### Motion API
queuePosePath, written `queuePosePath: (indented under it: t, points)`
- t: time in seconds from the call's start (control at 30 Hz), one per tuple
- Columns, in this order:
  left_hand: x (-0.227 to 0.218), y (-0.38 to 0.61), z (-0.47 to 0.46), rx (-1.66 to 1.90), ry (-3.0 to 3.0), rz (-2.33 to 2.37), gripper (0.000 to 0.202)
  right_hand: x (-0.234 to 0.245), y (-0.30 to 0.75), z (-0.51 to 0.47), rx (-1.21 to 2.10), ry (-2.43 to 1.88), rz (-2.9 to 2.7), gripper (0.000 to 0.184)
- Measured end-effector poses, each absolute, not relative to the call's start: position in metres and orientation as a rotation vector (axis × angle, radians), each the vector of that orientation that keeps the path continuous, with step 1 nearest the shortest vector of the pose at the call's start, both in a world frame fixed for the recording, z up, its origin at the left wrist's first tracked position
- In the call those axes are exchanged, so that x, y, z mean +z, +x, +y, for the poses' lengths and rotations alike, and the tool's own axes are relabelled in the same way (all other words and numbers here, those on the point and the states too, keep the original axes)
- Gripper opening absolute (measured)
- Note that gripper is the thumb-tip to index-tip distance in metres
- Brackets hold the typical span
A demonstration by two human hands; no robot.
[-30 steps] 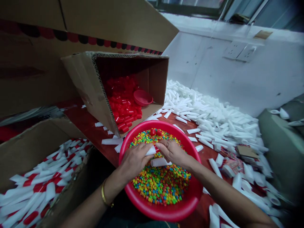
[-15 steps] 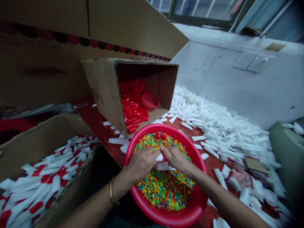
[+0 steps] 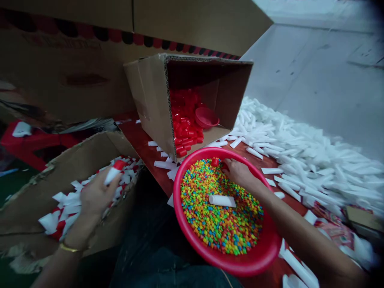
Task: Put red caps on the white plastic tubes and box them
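"Tube (image 3: 112,176), smooth white with a red end: where is it?"

"Gripped by the left hand (image 3: 94,196), over the torn-edged cardboard carton (image 3: 75,164), presumably because similar tubes (image 3: 72,200) are collected there."

"And the right hand (image 3: 240,174)?"

"Inside the far edge of the red basin (image 3: 222,264), fingers bent toward bright pellets (image 3: 207,224) beside a glossy cap (image 3: 215,162); I can't tell if they grip anything."

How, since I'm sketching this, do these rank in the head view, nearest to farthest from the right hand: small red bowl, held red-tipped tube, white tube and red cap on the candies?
1. Red cap: on the candies, beside the right hand.
2. White tube: middle of the candies.
3. Small red bowl: inside the carton.
4. Red-tipped tube: in the left hand.
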State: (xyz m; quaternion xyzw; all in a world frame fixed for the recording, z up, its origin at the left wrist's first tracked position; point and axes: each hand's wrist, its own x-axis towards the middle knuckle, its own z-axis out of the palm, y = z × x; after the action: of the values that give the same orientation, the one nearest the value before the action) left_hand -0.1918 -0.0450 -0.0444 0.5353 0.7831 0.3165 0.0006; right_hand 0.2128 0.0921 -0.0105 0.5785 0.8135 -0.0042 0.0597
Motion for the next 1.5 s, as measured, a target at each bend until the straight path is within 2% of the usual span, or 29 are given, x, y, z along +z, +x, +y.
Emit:
queuePosePath:
  t: [0.1,0.2,0.33,0.43,0.53,0.7,0.83,0.9,1.0,1.13,1.17,1.23,1.3,1.5]
  points:
    - [-0.05,-0.238,-0.05,0.891,1.698,2.705,0.045,-0.007,0.219,0.083,-0.041,1.778,2.45,0.024]
    - [-0.028,-0.215,-0.034,0.971,1.975,2.599,0.039,-0.002,0.225,0.07,-0.067,1.804,2.461,0.024]
    - [0.017,-0.095,-0.014,1.0,2.462,1.82,0.031,0.0,0.229,0.053,-0.098,1.89,2.435,0.022]
    - [0.027,0.001,-0.009,0.603,2.698,1.264,0.021,0.003,0.234,0.044,-0.053,1.861,2.405,0.021]
    - [0.012,0.06,-0.007,0.277,2.862,1.063,0.016,0.01,0.238,0.038,0.022,1.759,2.358,0.019]
    - [-0.014,0.081,0.003,0.083,2.885,1.094,0.007,0.012,0.233,0.036,-0.029,1.683,2.339,0.023]
    - [0.0,0.054,0.011,0.171,2.81,1.28,0.017,0.0,0.221,0.043,-0.211,1.66,2.426,0.02]
    - [0.01,0.033,0.017,0.347,2.724,1.408,0.02,-0.005,0.22,0.046,-0.324,1.645,2.488,0.02]
    - [0.017,0.002,0.027,0.706,2.314,1.536,0.027,-0.007,0.224,0.047,-0.703,1.732,2.601,0.024]
    - [0.013,-0.012,0.033,1.037,1.499,1.44,0.038,-0.002,0.227,0.037,-1.96,1.884,2.404,0.035]
    - [0.012,-0.009,0.032,1.098,1.358,1.385,0.039,-0.001,0.225,0.034,-2.178,1.853,2.323,0.037]
    - [0.01,0.0,0.028,1.146,1.188,1.271,0.039,0.003,0.22,0.027,-2.372,1.815,2.304,0.038]
    - [0.01,0.01,0.023,1.118,1.121,1.187,0.038,0.004,0.214,0.021,-2.27,1.86,2.464,0.034]
    - [0.004,0.021,0.017,1.117,1.207,1.11,0.034,0.007,0.207,0.01,-1.345,1.917,2.88,0.027]
